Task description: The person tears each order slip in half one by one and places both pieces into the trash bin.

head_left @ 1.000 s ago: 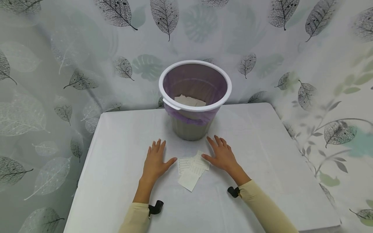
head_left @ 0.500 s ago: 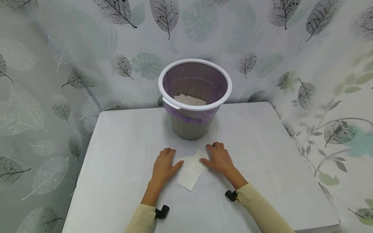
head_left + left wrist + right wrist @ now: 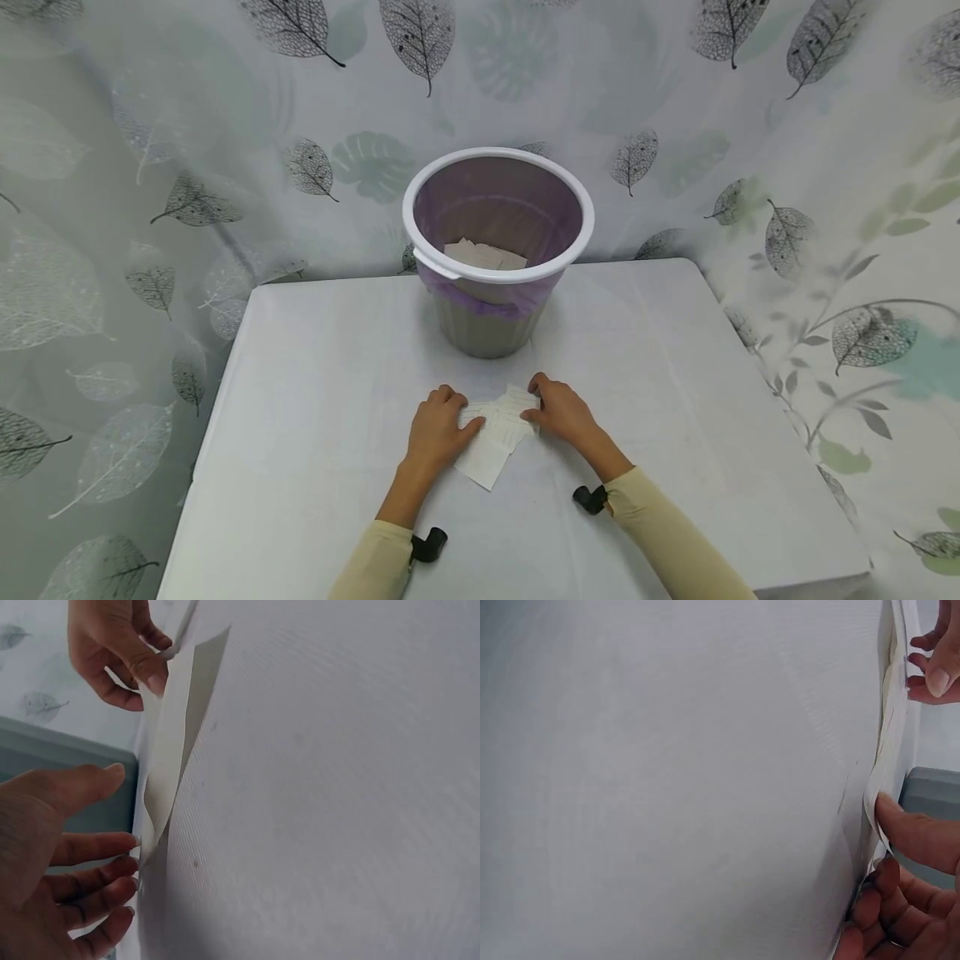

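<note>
A small overlapping bunch of white paper slips [image 3: 495, 433], some with printed lines, lies on the white-covered table. My right hand [image 3: 564, 410] pinches the right edge of the slips; in the right wrist view its thumb [image 3: 922, 832] is on top with fingers curled at the edge beneath. My left hand [image 3: 437, 429] is at their left edge. In the left wrist view its fingertips [image 3: 124, 866] reach the paper's edge, while the thumb [image 3: 86, 784] stands apart from them. Seen from there, the paper [image 3: 169, 742] bows up from the cloth.
Just beyond the hands stands a grey waste bin [image 3: 487, 325] with a white rim and purple liner. Pale pieces of paper or card [image 3: 483, 254] lie inside it. A leaf-patterned curtain [image 3: 300, 208] hangs behind and beside the table [image 3: 300, 375].
Both hands have drawn in toward the paper slips, the left moving right. The right hand's fingers have curled from spread to pinching the slips' edge.
</note>
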The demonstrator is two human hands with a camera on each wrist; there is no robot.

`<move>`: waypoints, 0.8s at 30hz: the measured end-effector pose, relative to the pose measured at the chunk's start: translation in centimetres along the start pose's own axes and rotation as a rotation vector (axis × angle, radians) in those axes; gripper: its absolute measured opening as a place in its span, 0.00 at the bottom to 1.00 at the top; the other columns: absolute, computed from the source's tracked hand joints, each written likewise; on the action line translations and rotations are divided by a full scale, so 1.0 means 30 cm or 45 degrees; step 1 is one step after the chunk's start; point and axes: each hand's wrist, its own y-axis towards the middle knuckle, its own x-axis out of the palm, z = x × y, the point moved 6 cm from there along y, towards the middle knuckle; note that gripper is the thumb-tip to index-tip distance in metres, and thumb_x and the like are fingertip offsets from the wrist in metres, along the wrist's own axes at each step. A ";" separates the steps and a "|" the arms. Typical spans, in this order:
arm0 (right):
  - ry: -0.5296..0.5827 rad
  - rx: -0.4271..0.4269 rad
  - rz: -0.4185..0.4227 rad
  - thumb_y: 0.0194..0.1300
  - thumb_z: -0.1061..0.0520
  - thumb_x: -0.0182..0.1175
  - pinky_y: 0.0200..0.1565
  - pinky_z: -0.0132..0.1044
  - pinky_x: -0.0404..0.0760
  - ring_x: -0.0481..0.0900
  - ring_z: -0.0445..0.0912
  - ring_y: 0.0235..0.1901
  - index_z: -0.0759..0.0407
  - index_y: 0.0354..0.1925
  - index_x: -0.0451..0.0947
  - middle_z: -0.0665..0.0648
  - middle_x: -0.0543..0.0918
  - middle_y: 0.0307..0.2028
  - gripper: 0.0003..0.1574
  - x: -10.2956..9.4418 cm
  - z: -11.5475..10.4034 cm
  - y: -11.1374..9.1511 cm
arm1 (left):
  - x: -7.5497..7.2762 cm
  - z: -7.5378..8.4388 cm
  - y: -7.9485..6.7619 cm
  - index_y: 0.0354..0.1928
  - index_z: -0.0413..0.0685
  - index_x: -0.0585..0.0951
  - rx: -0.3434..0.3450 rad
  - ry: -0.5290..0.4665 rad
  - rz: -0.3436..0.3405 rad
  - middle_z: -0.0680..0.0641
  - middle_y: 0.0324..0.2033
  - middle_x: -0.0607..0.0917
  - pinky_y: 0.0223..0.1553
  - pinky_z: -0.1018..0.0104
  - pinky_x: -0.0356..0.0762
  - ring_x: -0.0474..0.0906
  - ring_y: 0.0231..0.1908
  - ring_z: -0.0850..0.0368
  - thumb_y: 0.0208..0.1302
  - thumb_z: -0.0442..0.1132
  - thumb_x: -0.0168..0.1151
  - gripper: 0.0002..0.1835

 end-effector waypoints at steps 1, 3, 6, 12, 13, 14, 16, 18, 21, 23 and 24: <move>0.030 0.006 -0.012 0.63 0.57 0.76 0.29 0.42 0.76 0.75 0.46 0.28 0.64 0.51 0.78 0.53 0.78 0.29 0.23 0.001 0.002 0.001 | 0.001 0.005 0.002 0.42 0.39 0.87 0.010 0.005 0.003 0.44 0.39 0.81 0.40 0.51 0.79 0.79 0.41 0.45 0.58 0.51 0.79 0.22; 0.079 0.006 -0.018 0.64 0.59 0.75 0.28 0.40 0.74 0.73 0.45 0.26 0.65 0.49 0.79 0.51 0.76 0.26 0.20 0.001 0.003 0.000 | 0.004 0.015 0.006 0.42 0.39 0.87 0.035 0.020 0.013 0.44 0.39 0.82 0.40 0.50 0.79 0.79 0.40 0.45 0.59 0.50 0.79 0.21; 0.145 -0.019 0.016 0.65 0.60 0.74 0.27 0.39 0.72 0.71 0.44 0.25 0.65 0.46 0.81 0.49 0.75 0.25 0.15 -0.006 0.005 -0.004 | 0.003 0.030 0.013 0.41 0.39 0.87 0.072 0.031 0.033 0.43 0.39 0.82 0.40 0.49 0.80 0.80 0.41 0.44 0.60 0.48 0.78 0.19; 0.443 -0.107 0.111 0.64 0.60 0.74 0.26 0.35 0.71 0.70 0.41 0.23 0.60 0.39 0.84 0.49 0.78 0.25 0.08 -0.025 0.003 -0.012 | -0.007 0.045 0.032 0.45 0.40 0.87 0.070 -0.183 0.026 0.44 0.41 0.83 0.41 0.51 0.81 0.81 0.41 0.46 0.65 0.45 0.74 0.15; 0.531 -0.110 0.109 0.65 0.60 0.74 0.25 0.35 0.71 0.71 0.41 0.23 0.59 0.39 0.84 0.49 0.79 0.26 0.07 -0.027 -0.001 -0.014 | -0.009 0.047 0.037 0.46 0.41 0.87 0.061 -0.258 0.016 0.44 0.41 0.84 0.41 0.52 0.81 0.82 0.41 0.46 0.66 0.44 0.73 0.15; 0.625 -0.112 0.100 0.65 0.60 0.74 0.25 0.34 0.70 0.71 0.42 0.23 0.59 0.39 0.84 0.50 0.81 0.26 0.07 -0.028 -0.007 -0.017 | -0.012 0.048 0.041 0.47 0.41 0.87 0.054 -0.339 0.006 0.44 0.40 0.84 0.41 0.53 0.81 0.82 0.40 0.48 0.67 0.43 0.72 0.14; 0.814 -0.101 0.079 0.66 0.60 0.73 0.25 0.33 0.70 0.73 0.42 0.23 0.61 0.39 0.84 0.53 0.83 0.28 0.07 -0.028 -0.020 -0.024 | -0.018 0.050 0.048 0.48 0.41 0.87 0.026 -0.499 -0.011 0.46 0.40 0.85 0.40 0.57 0.82 0.83 0.39 0.51 0.69 0.42 0.71 0.12; 0.980 -0.086 0.056 0.67 0.60 0.73 0.27 0.34 0.71 0.74 0.44 0.25 0.63 0.40 0.83 0.55 0.84 0.28 0.08 -0.027 -0.037 -0.033 | -0.028 0.050 0.054 0.47 0.42 0.88 -0.024 -0.660 -0.019 0.47 0.38 0.87 0.38 0.60 0.82 0.83 0.38 0.53 0.71 0.41 0.69 0.10; 1.120 -0.077 0.032 0.67 0.61 0.72 0.30 0.37 0.74 0.76 0.47 0.27 0.66 0.42 0.82 0.57 0.85 0.30 0.11 -0.026 -0.063 -0.042 | -0.045 0.044 0.061 0.44 0.43 0.89 -0.126 -0.868 -0.031 0.52 0.35 0.88 0.37 0.64 0.81 0.83 0.35 0.58 0.72 0.39 0.68 0.07; 1.142 -0.093 0.024 0.67 0.61 0.72 0.32 0.38 0.76 0.79 0.49 0.30 0.66 0.44 0.82 0.57 0.86 0.33 0.12 -0.028 -0.080 -0.043 | -0.058 0.042 0.065 0.41 0.44 0.90 -0.174 -0.948 -0.042 0.54 0.32 0.88 0.34 0.65 0.81 0.83 0.31 0.59 0.72 0.37 0.68 0.06; 1.141 -0.107 0.025 0.68 0.61 0.72 0.33 0.38 0.77 0.80 0.50 0.32 0.66 0.46 0.82 0.58 0.87 0.34 0.12 -0.029 -0.086 -0.042 | -0.065 0.044 0.066 0.39 0.44 0.90 -0.180 -0.955 -0.052 0.55 0.30 0.87 0.32 0.66 0.80 0.81 0.29 0.60 0.71 0.37 0.68 0.05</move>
